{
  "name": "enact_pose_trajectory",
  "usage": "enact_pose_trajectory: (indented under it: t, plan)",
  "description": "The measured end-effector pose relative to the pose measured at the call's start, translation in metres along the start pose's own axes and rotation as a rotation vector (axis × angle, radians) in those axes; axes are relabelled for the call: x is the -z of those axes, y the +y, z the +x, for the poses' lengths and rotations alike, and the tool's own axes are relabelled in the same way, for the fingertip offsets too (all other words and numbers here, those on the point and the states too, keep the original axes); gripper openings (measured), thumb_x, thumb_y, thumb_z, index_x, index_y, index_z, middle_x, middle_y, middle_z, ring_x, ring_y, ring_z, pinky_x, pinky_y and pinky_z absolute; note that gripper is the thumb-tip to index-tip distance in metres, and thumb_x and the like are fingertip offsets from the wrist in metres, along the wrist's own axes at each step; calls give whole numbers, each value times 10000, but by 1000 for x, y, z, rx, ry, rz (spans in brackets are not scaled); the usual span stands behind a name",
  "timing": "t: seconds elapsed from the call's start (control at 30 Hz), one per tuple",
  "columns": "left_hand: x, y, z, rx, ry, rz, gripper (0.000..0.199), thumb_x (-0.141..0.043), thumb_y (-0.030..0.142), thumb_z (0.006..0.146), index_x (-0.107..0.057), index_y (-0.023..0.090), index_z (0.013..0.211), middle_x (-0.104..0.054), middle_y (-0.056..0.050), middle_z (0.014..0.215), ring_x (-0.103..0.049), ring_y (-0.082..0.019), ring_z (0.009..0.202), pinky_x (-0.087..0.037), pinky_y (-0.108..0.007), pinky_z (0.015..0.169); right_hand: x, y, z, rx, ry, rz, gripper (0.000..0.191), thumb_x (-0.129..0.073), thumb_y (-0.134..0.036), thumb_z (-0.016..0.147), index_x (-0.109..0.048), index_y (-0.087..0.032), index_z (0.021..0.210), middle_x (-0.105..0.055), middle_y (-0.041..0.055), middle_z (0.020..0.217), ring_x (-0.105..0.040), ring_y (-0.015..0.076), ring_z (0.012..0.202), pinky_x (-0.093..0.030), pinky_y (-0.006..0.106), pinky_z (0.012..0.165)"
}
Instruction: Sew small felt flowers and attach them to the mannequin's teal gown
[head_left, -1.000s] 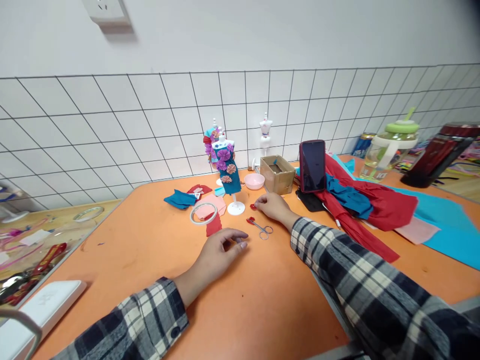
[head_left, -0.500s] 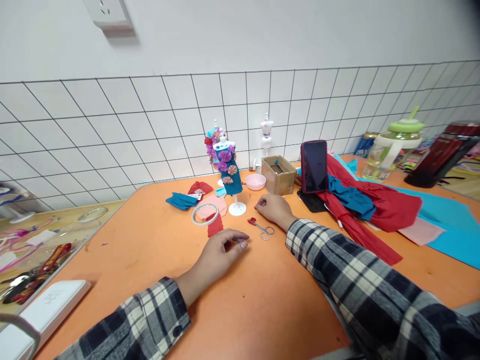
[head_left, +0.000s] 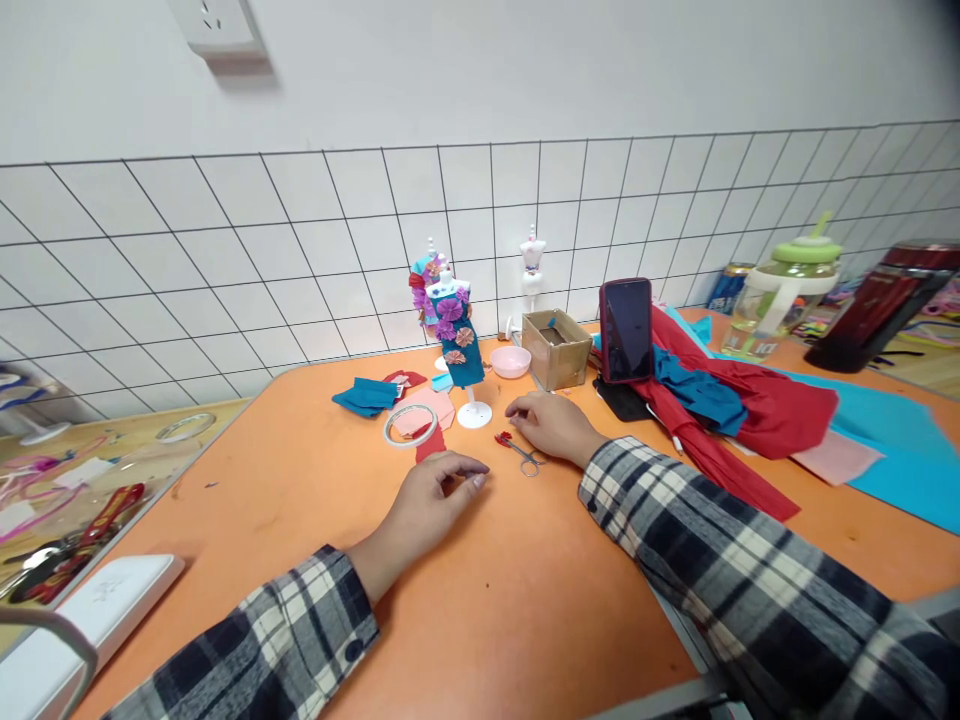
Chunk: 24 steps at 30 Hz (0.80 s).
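Observation:
My left hand (head_left: pixel 437 497) rests on the orange table (head_left: pixel 480 600), fingers loosely curved with a gap between thumb and fingers, holding nothing. My right hand (head_left: pixel 553 424) lies beyond the small scissors (head_left: pixel 528 460), its fingers slightly bent and nothing visible in them. Red scraps are at the scissors' tips. Behind stands a small mannequin (head_left: pixel 457 335) in a blue dress with purple and peach flowers. Left of it a tape roll (head_left: pixel 390 436) lies over pink paper (head_left: pixel 442 406) and red paper (head_left: pixel 430 444), near folded blue paper (head_left: pixel 367 397).
A pink bowl (head_left: pixel 511 362), a cardboard box (head_left: pixel 556 350) and a bare mannequin (head_left: pixel 532 262) stand at the back. Rightward are an upright phone (head_left: pixel 627 330), crumpled red paper (head_left: pixel 787 405), a jug (head_left: pixel 780 300) and a dark red flask (head_left: pixel 874 310). A white device (head_left: pixel 94 625) lies at left.
My right hand has moved slightly right and its fingertips have come away from the table spot by the mannequin's base. My left hand has shifted slightly left.

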<state>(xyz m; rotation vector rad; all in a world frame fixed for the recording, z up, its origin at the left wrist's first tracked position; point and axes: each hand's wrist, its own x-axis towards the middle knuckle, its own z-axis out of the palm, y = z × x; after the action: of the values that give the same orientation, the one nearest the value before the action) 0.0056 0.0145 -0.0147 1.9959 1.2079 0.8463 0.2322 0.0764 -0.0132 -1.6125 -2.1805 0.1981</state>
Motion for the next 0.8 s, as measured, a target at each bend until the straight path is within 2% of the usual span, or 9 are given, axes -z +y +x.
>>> enact_pose_trajectory:
  t: [0.07,0.13,0.2,0.27,0.43,0.53,0.7,0.8]
  plan:
    - [1,-1,1,10,9,12,208,-587,329,831,-716,187,912,-736,-70,921,-662,-205,857,-495,-292,742,-1,-2,-2,182,-32,-38,293,-463,-309,923,-667,-316,1133,-683,17,1090,-604,192,991,-385,274,718]
    - [2,-1,2,20,7,16,211,-574,325,834,-713,184,908,-737,-67,920,-661,-201,849,-495,-298,750,-3,-4,-2,240,-84,-79,281,-470,-311,925,-684,-310,1108,-678,21,1089,-605,192,986,-387,271,724]
    - [2,-1,2,16,-2,22,214,-567,324,838,-712,183,908,-736,-66,928,-660,-203,859,-495,-305,762,-5,-4,-1,213,-109,-92,237,-501,-300,908,-718,-269,997,-686,32,1039,-616,186,940,-390,265,715]
    - [2,-1,2,2,-10,31,213,-562,322,842,-710,185,908,-735,-66,933,-660,-206,874,-495,-312,776,-6,-4,0,148,-78,-55,204,-521,-273,892,-720,-235,913,-698,36,984,-623,179,902,-393,260,712]
    - [1,-3,1,-21,-1,35,207,-557,318,847,-706,186,906,-735,-64,928,-664,-205,878,-499,-319,788,-5,-7,-1,19,49,125,166,-531,-272,886,-674,-222,954,-722,8,922,-635,151,827,-405,242,683]
    - [1,-2,2,-24,-4,44,205,-554,313,848,-706,187,902,-731,-62,929,-665,-206,878,-501,-321,787,-3,-10,-3,58,46,93,179,-535,-262,878,-682,-240,979,-722,1,917,-635,156,829,-407,245,679]
    - [1,-3,2,-46,-7,62,198,-550,302,856,-708,191,898,-727,-61,927,-659,-203,883,-501,-319,789,-3,-10,-4,100,14,-42,261,-494,-187,867,-741,-238,933,-685,45,1016,-614,180,929,-418,265,767]
    - [1,-5,2,-65,-8,61,192,-549,288,859,-710,192,902,-720,-61,934,-652,-198,881,-501,-314,790,-4,-7,-4,111,42,-4,293,-490,-181,864,-728,-226,1028,-663,52,1058,-601,179,952,-421,268,812]
